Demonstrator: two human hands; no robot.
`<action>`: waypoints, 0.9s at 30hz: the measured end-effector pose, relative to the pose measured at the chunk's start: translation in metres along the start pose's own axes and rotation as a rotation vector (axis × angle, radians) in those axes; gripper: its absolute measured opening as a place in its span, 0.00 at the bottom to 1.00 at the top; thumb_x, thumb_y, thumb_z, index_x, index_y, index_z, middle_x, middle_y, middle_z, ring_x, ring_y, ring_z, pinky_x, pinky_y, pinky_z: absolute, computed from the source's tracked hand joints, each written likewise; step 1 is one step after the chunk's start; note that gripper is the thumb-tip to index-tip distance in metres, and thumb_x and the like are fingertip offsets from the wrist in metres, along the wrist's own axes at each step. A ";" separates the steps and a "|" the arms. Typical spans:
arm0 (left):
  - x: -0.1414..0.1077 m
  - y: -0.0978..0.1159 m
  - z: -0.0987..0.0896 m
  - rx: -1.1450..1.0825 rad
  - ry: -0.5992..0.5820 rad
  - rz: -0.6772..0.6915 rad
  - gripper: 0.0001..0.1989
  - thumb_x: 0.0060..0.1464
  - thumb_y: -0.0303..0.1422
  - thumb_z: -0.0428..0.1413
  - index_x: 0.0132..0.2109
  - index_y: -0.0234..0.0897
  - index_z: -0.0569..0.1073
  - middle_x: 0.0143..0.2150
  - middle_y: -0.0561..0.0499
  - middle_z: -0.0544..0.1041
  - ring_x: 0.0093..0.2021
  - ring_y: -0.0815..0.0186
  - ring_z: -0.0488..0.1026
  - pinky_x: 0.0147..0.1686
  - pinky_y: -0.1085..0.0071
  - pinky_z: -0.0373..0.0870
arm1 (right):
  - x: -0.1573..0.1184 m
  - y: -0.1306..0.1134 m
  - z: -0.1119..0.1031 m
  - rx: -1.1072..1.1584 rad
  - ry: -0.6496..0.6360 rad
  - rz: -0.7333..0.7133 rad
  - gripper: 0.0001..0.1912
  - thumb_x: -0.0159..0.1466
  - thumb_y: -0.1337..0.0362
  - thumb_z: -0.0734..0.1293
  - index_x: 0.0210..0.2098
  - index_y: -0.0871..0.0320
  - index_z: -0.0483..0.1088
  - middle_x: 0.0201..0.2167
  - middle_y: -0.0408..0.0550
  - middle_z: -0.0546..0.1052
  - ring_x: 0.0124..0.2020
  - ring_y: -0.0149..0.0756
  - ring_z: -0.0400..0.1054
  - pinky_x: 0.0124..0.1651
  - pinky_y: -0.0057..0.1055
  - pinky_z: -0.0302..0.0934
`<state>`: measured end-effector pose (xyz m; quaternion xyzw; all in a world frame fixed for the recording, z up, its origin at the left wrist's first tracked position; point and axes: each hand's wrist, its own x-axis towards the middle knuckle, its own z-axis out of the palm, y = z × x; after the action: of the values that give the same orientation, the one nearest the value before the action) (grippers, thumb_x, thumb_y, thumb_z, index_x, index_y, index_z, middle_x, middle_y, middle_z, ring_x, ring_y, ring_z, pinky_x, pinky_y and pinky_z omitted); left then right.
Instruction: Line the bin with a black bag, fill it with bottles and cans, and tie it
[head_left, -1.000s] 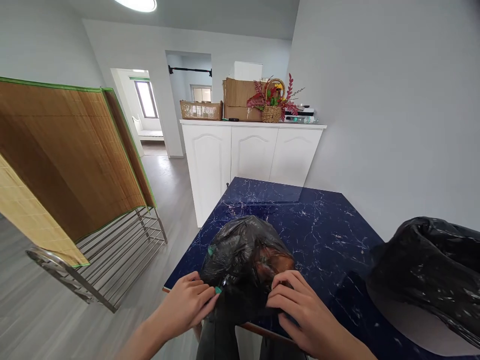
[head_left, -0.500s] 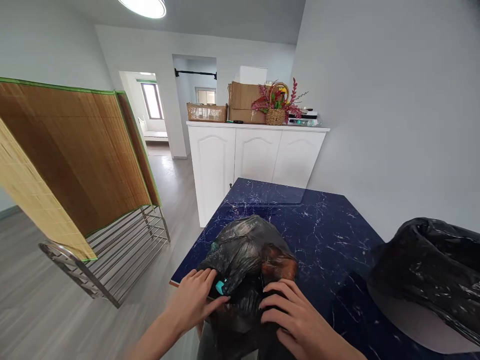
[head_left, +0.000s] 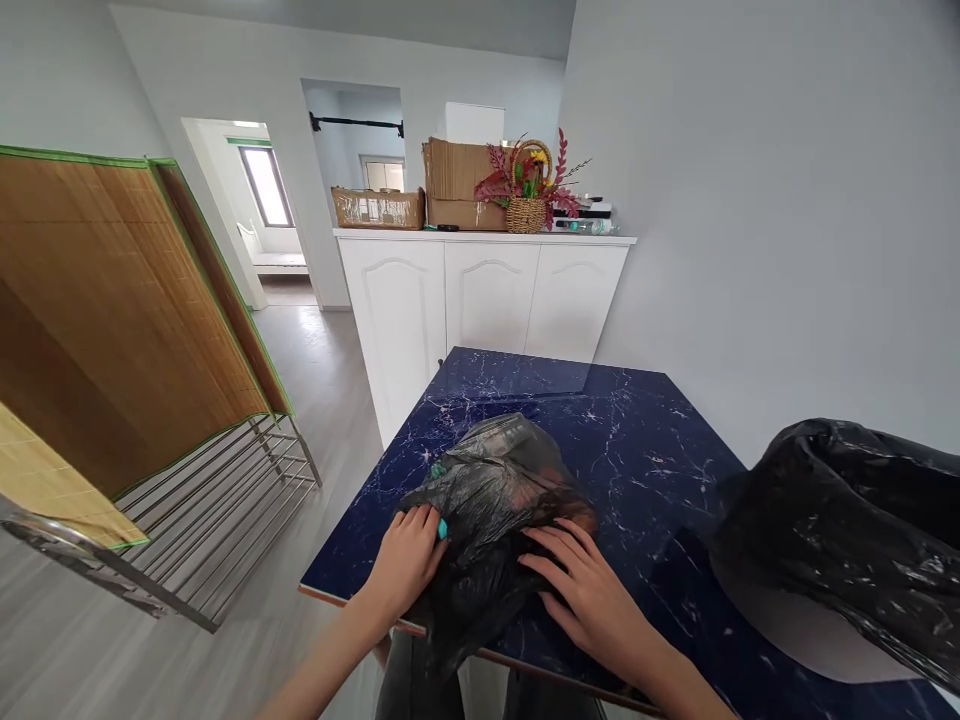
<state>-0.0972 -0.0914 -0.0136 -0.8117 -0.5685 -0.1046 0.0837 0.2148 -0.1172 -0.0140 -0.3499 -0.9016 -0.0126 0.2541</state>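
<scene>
A filled, thin black plastic bag (head_left: 495,490) lies on the near part of the dark blue marbled table (head_left: 637,440). Reddish-brown and pale contents show faintly through it. My left hand (head_left: 407,555) is curled closed on the bag's left side, and a small turquoise piece (head_left: 442,529) sticks out beside its fingers. On the bag's right side rests my right hand (head_left: 581,585), fingers spread and slightly bent over the plastic. The bag's loose end droops over the near table edge between my hands.
At the right stands a bin lined with a black bag (head_left: 847,530). Left of the table is a metal rack (head_left: 255,480) with a bamboo mat (head_left: 142,320) draped over it. A white cabinet (head_left: 487,290) behind carries cardboard boxes (head_left: 454,185) and a flower basket (head_left: 526,213).
The bag's near part has been drawn up toward the table, and its top lies flatter. My left hand has curled closed on its side. The view has shifted slightly right.
</scene>
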 end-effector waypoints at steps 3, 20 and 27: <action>0.025 0.006 0.006 -0.035 0.029 0.028 0.01 0.66 0.30 0.56 0.44 0.38 0.73 0.43 0.42 0.81 0.45 0.50 0.81 0.44 0.57 0.74 | -0.002 0.024 0.008 -0.048 0.023 0.036 0.25 0.70 0.73 0.62 0.63 0.50 0.70 0.68 0.51 0.72 0.69 0.50 0.65 0.73 0.62 0.58; 0.013 -0.034 -0.123 -0.638 0.832 -0.323 0.11 0.67 0.43 0.60 0.48 0.42 0.78 0.49 0.47 0.79 0.53 0.57 0.77 0.56 0.62 0.74 | -0.011 0.091 0.033 -0.074 0.203 0.149 0.22 0.73 0.66 0.63 0.66 0.50 0.66 0.61 0.50 0.78 0.65 0.51 0.71 0.73 0.64 0.57; 0.095 -0.094 -0.114 -0.795 0.763 -0.326 0.21 0.68 0.51 0.56 0.53 0.39 0.75 0.54 0.43 0.83 0.58 0.54 0.79 0.59 0.54 0.78 | -0.011 0.082 0.028 -0.062 0.283 0.129 0.24 0.74 0.67 0.63 0.68 0.50 0.64 0.60 0.50 0.78 0.63 0.51 0.72 0.72 0.65 0.58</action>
<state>-0.1623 -0.0024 0.1228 -0.5875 -0.5329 -0.6073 -0.0459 0.2617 -0.0568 -0.0562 -0.4093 -0.8316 -0.0733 0.3682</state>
